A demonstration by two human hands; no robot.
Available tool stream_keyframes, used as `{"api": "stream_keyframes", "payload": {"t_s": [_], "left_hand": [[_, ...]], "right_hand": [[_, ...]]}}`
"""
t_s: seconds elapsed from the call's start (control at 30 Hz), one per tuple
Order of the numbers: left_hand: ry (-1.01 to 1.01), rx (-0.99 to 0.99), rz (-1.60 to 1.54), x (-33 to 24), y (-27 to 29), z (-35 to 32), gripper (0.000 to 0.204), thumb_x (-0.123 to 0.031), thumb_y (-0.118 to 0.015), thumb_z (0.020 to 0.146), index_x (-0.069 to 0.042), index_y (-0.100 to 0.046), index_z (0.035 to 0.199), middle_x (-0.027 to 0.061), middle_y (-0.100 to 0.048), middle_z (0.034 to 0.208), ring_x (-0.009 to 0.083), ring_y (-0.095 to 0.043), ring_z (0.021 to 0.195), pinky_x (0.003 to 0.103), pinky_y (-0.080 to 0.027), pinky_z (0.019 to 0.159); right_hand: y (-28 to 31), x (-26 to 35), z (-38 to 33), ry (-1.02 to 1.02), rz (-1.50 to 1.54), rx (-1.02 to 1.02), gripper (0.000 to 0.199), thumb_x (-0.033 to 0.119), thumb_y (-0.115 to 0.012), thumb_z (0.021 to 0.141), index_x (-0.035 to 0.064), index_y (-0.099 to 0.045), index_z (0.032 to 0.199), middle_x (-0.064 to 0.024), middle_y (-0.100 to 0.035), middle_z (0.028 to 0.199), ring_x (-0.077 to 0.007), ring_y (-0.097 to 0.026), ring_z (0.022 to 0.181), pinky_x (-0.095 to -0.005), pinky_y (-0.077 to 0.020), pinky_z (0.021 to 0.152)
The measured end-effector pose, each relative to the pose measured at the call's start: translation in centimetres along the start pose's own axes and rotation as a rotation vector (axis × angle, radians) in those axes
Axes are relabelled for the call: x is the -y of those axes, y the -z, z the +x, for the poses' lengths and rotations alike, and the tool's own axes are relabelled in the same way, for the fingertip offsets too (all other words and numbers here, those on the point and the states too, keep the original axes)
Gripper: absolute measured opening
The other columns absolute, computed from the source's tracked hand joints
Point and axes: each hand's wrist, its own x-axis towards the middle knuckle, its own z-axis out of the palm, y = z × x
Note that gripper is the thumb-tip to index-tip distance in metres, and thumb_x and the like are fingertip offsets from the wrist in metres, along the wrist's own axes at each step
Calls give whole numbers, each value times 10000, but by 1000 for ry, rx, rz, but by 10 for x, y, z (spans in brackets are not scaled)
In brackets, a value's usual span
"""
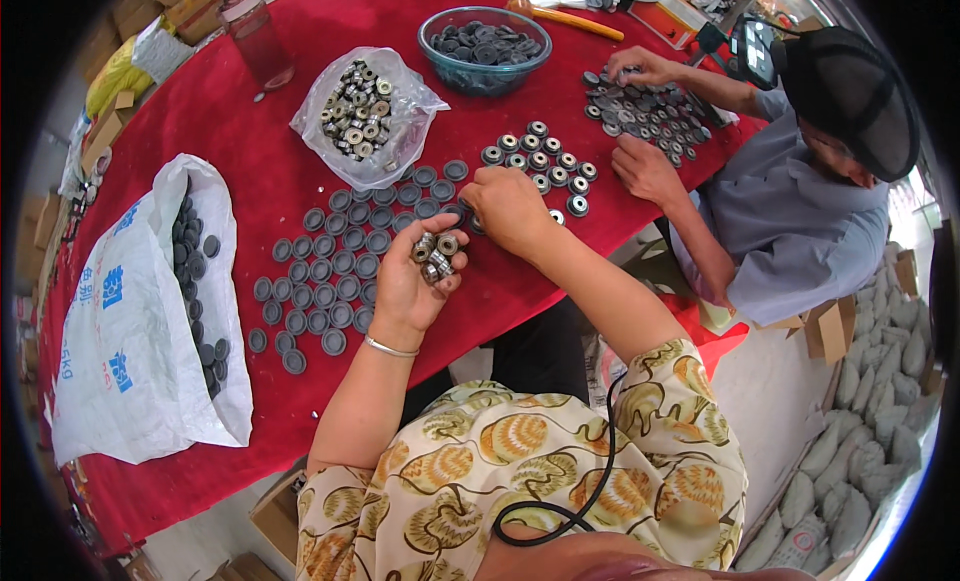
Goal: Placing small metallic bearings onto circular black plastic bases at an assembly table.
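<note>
Head view: nearest, the left hand [410, 281] lies palm up on the red table [250, 181], cupping about five small metal bearings [436, 257]. Just beyond, touching them almost, the right hand [510, 211] is clenched, fingertips pinching a grey cap at the edge of roughly forty grey plastic caps [340, 256] laid in rows. About fourteen finished caps with bearings [540, 161] sit beside it. Left, one white sack [130, 321] holds more dark caps. Farther, one clear bag [365, 111] holds bearings; one glass bowl [484, 49] holds dark caps. A co-worker's two hands [645, 121] sort another cluster.
</note>
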Motion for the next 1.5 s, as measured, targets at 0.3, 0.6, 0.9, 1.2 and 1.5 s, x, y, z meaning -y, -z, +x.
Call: {"api": "stream_keyframes", "payload": {"t_s": [0.3, 0.6, 0.9, 1.2, 1.5], "left_hand": [[-84, -28, -30, -4, 9, 6, 459, -352, -446, 1066, 29, -597, 1273, 181, -670, 1093, 242, -631, 820, 275, -489, 545], [-128, 3, -157, -16, 12, 7, 488, -358, -357, 1085, 42, -587, 1246, 220, -668, 1118, 285, -659, 909, 335, -568, 669], [-106, -3, -187, -15, 17, 6, 484, -353, -357, 1087, 40, -591, 1244, 218, -692, 1096, 296, -687, 908, 374, -598, 702], [-55, 168, -200, -12, 26, 10, 490, -318, -362, 1079, 73, -524, 1326, 243, -617, 1231, 308, -634, 997, 371, -592, 788], [-204, -35, -147, 2, 17, 20, 452, -310, -384, 1067, 52, -582, 1252, 221, -667, 1180, 337, -675, 1067, 512, -590, 925]], "right_hand": [[-5, -8, -1, -31, -59, 163, 128, 107, -665, 810, 106, -739, 914, -142, -689, 929, -343, -696, 907, -453, -568, 799], [0, -21, -19, -78, 59, -106, 370, 13, -634, 890, 126, -705, 1235, -97, -716, 1173, -332, -688, 1041, -434, -532, 881], [-18, -31, -32, 49, 19, 2, 505, -73, -578, 846, 122, -695, 1297, -105, -675, 1309, -304, -608, 1249, -438, -439, 1064], [-12, -22, -27, 42, 11, -40, 447, -38, -595, 864, 127, -704, 1265, -84, -685, 1252, -286, -621, 1209, -425, -442, 1041], [31, 25, 0, -93, 593, -69, 229, 58, -702, 877, 3, -724, 1098, -165, -713, 1021, -337, -686, 974, -391, -541, 842]]}}
